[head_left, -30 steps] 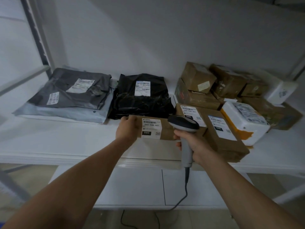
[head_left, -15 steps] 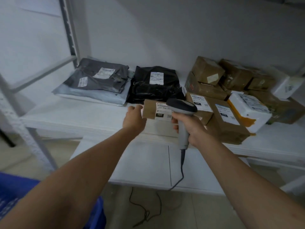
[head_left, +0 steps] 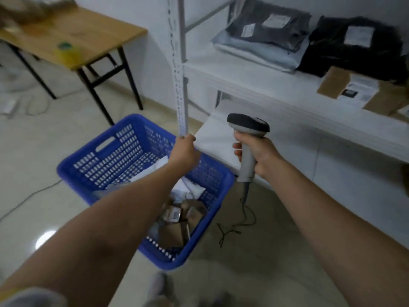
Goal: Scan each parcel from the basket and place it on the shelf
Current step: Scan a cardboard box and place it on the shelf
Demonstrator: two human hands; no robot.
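Now | right hand (head_left: 259, 156) grips scanner (head_left: 247, 125) upright, head pointing left | left hand (head_left: 183, 151) unclear

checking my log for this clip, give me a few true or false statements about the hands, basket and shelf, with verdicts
1. The right hand grips the scanner. True.
2. The blue basket is empty. False: parcels lie in it.
3. A brown box sits on the shelf. True.
4. The left hand holds a box. False: it is above the basket with no box in it.
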